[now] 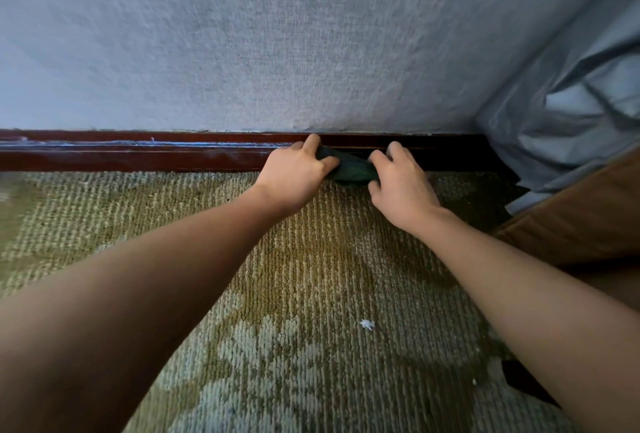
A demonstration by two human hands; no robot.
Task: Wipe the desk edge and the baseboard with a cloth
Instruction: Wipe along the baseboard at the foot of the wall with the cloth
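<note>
A dark green cloth (351,169) is bunched against the dark red-brown baseboard (138,153) where the wall meets the carpet. My left hand (294,178) grips the cloth's left end, fingers curled over the top of the baseboard. My right hand (398,183) grips the cloth's right end, fingers also against the baseboard. Most of the cloth is hidden between the two hands. No desk edge is in view.
A grey textured wall (277,44) rises above the baseboard. Patterned olive carpet (294,294) covers the floor, with a small white scrap (367,324) on it. At the right, a grey-blue curtain (571,103) hangs to the floor beside a brown furniture piece (588,218).
</note>
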